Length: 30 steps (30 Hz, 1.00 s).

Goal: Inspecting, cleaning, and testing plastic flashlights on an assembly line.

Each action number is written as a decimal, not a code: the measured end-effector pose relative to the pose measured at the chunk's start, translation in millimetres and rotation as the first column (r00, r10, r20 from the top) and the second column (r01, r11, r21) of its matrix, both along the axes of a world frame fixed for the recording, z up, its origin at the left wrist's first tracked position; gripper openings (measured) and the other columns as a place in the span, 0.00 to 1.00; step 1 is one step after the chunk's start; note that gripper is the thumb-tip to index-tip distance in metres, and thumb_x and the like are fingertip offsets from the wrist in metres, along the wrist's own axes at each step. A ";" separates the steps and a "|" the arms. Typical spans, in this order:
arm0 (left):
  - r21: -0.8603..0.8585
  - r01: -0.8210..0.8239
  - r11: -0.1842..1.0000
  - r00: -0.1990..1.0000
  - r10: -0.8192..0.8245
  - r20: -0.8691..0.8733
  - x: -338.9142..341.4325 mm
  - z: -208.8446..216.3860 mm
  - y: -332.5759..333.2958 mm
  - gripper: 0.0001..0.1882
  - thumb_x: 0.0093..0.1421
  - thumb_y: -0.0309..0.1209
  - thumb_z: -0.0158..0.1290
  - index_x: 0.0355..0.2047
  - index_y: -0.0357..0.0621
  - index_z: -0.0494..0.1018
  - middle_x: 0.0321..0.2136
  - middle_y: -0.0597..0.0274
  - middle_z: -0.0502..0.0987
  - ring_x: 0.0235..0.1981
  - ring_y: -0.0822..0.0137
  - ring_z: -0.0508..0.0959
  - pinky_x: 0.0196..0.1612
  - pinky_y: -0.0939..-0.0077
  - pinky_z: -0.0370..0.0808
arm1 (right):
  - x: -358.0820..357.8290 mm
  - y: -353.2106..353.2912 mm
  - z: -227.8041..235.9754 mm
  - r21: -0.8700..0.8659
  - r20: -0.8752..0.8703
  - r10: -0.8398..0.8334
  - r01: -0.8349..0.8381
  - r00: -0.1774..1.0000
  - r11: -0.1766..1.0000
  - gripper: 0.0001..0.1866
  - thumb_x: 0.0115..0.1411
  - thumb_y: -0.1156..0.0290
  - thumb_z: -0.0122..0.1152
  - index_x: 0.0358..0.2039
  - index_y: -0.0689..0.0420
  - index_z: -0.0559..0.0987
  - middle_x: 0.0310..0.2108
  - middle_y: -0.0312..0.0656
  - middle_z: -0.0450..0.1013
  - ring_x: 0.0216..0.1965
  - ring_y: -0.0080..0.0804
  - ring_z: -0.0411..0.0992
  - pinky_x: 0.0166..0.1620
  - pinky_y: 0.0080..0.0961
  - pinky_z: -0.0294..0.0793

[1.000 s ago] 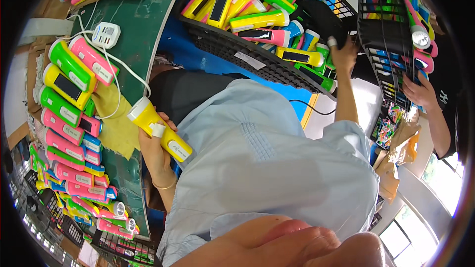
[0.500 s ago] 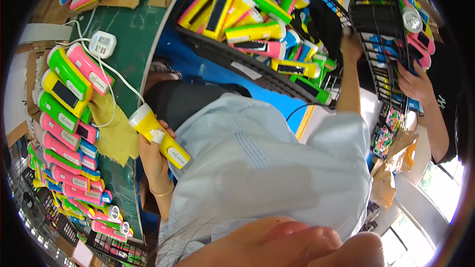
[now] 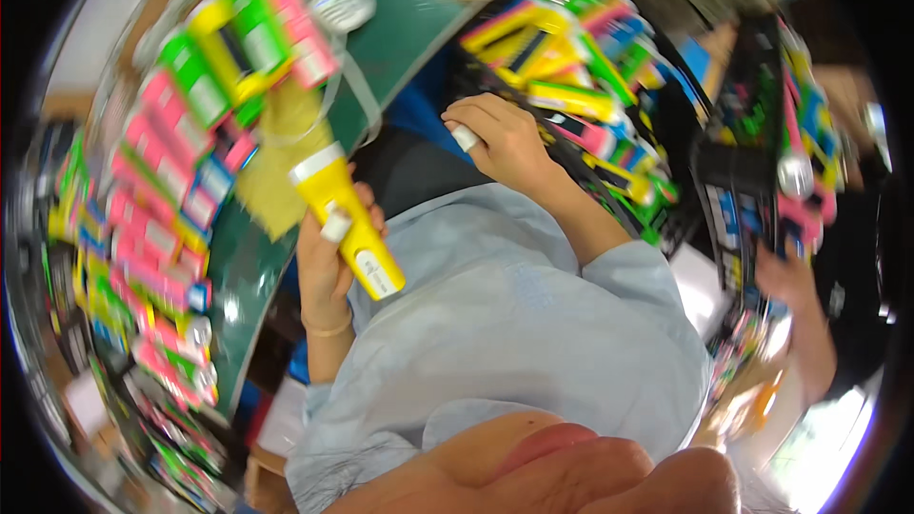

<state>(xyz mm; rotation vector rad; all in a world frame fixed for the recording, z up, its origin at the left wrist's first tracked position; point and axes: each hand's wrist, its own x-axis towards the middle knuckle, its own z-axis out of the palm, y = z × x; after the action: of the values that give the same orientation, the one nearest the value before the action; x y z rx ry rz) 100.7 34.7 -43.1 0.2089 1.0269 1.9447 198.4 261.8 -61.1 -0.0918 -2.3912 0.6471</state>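
Observation:
A yellow flashlight (image 3: 354,219) with a white head ring lies across my left hand (image 3: 324,252), whose fingers are curled round its body. The thumb, with a white wrap on it, presses on the flashlight's side. My right hand (image 3: 509,143) is in front of my lap, beside the crate of flashlights. Its fingers are loosely bent with a gap to the white-wrapped thumb, and I see nothing held in them. Left of the held flashlight, a row of pink, green and yellow flashlights (image 3: 176,124) lies on the green table (image 3: 405,29). Motion blurs the picture.
A white charger block (image 3: 345,8) with white cables (image 3: 360,86) sits on the table near a yellow cloth (image 3: 283,171). A black crate (image 3: 562,128) of flashlights stands at my right. Farther right, another person's hand (image 3: 788,278) is at a second black crate (image 3: 738,167) with flashlights beside it.
My right hand has come from the black crates at the right to in front of my lap. The view has turned, and my left hand still holds the yellow flashlight.

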 end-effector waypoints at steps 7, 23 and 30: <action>0.125 -0.320 0.939 0.946 0.308 0.104 -20.1 14.3 -48.9 0.20 0.60 0.41 0.48 0.44 0.38 0.62 0.30 0.58 0.72 0.24 0.67 0.75 0.27 0.74 0.74 | -99.3 -85.3 22.5 -0.081 -0.155 0.455 -0.471 0.877 0.879 0.06 0.48 0.80 0.59 0.30 0.61 0.75 0.29 0.44 0.73 0.29 0.41 0.72 0.31 0.28 0.71; 0.100 -0.516 0.851 0.834 0.472 0.287 -61.6 45.8 -39.7 0.16 0.58 0.40 0.45 0.40 0.41 0.65 0.28 0.57 0.72 0.23 0.65 0.74 0.27 0.73 0.73 | -152.2 -111.1 -2.9 0.046 0.122 0.275 -0.282 0.954 0.958 0.17 0.48 0.75 0.58 0.40 0.63 0.70 0.31 0.51 0.67 0.36 0.51 0.65 0.39 0.39 0.65; -0.009 -0.628 0.778 0.701 0.561 -0.439 -87.6 49.0 -51.7 0.18 0.57 0.32 0.48 0.46 0.37 0.62 0.36 0.56 0.71 0.35 0.62 0.75 0.39 0.66 0.74 | -176.9 -99.9 -12.5 -0.056 0.162 0.322 -0.317 0.933 0.947 0.12 0.53 0.74 0.54 0.39 0.57 0.75 0.28 0.52 0.73 0.28 0.47 0.72 0.31 0.40 0.70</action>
<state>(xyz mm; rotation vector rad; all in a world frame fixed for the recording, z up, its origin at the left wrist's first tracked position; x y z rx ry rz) 13.1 -17.0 5.9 0.2203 1.6954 2.4483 21.5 161.8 -73.7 0.2464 -2.5869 0.8531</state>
